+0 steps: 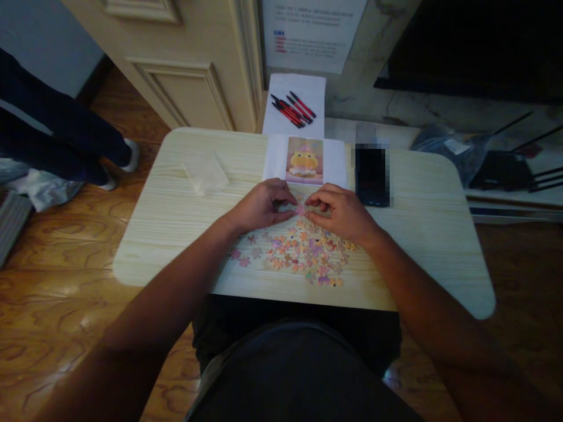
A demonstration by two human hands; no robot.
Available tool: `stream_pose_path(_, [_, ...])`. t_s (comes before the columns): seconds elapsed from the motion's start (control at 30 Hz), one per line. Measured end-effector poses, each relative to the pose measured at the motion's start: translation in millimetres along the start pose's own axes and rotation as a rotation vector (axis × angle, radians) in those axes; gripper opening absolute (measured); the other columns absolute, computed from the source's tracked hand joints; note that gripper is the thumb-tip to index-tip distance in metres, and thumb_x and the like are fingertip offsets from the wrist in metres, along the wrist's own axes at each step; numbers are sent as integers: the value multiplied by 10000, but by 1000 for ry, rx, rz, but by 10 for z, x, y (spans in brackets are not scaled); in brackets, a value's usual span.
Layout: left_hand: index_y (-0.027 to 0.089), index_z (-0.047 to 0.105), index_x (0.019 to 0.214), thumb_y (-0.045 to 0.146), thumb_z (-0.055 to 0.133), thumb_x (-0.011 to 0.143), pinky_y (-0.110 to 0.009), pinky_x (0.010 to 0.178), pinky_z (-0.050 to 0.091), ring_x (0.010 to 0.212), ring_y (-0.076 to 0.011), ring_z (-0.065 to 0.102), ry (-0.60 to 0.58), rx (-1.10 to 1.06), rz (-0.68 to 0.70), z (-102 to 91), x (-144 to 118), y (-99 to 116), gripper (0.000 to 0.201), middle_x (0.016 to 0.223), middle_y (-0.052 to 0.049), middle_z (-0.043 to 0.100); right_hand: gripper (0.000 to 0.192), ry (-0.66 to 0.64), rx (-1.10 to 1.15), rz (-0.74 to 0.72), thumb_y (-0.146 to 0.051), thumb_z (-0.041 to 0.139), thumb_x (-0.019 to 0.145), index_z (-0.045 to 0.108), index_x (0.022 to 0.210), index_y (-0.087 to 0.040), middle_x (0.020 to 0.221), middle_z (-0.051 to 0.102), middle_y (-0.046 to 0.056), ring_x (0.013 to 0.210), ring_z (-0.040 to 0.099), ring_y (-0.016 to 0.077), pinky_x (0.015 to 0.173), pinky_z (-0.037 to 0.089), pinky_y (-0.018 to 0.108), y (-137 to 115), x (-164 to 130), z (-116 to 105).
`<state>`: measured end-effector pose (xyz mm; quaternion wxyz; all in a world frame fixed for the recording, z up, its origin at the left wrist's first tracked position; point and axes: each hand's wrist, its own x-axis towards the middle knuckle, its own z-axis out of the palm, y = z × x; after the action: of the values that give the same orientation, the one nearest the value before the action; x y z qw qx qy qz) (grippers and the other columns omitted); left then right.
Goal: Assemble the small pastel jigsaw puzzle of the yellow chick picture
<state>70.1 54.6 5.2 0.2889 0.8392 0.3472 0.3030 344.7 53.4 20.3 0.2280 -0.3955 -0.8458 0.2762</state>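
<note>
the left hand and the right hand face each other, and the thumb and fingers of each are pinching at a small, flat, pink jigsaw part between them. it is too small and blurred to tell whether this is one piece or several joined. the hold comes from both sides, probably because such a little thing is steadier with opposing fingertips.

just nearer to the body lies a loose spread of orange, pink and purple jigsaw pieces; the forearms pass on both sides of it, so most of it stays visible. just beyond the hands, a white paper sheet with a printed yellow figure lies upright to the person, which seems convenient for looking while the hands are busy.

a dark, rectangular phone lies to the right of this sheet, and a clear, thin plastic bag to the left, both apart from the pieces on the pale, wood-grained table. farther away, red and black pens rest together on another white paper, seemingly put out of the way.
</note>
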Motion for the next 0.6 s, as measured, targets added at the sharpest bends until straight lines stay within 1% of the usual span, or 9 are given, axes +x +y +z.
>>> stream_pose_path(0.13, [213,842,1003,289,833,931,-348,860,589,887,-194,719,13,-10,7,-4,-2,3,105,962,-61,785,133,16,13,-8,-304,819,956,790,1066,-236,1004,723,52,777,659,197,762,556,368,9,6,-4])
stream_pose_path(0.23, [215,851,1053,311,842,937,-360,863,592,880,-197,715,35,-19,25,1,-5,11,150,944,-63,780,153,53,15,-23,-274,732,1028,799,1160,-236,1027,723,58,794,671,203,780,564,375,12,18,8])
stream_pose_path(0.3, [229,864,1088,323,837,952,-371,870,597,886,-201,711,37,-20,31,8,-6,17,168,935,-61,774,231,66,-13,-41,-245,653,1078,802,1254,-255,1085,724,71,895,703,228,846,581,395,11,28,26])
stream_pose_path(0.37, [251,881,1098,318,831,964,-373,865,598,884,-201,707,27,-23,46,17,-7,17,158,923,-56,765,291,54,-65,-67,-221,612,1097,805,1308,-277,1115,720,79,1006,711,257,916,587,423,10,38,48])
stream_pose_path(0.5, [269,907,1083,308,821,988,-350,819,581,862,-192,689,18,-29,81,41,-9,-3,134,903,-56,736,300,28,-153,-116,-202,613,1091,836,1286,-252,1120,711,106,1084,692,297,973,583,466,13,51,72])
stream_pose_path(0.6, [269,914,1063,315,806,1009,-333,793,559,852,-187,672,25,-7,103,56,-12,-23,129,880,-53,707,289,42,-173,-104,-199,620,1090,848,1249,-278,1146,729,102,1130,672,315,1017,564,494,18,59,69])
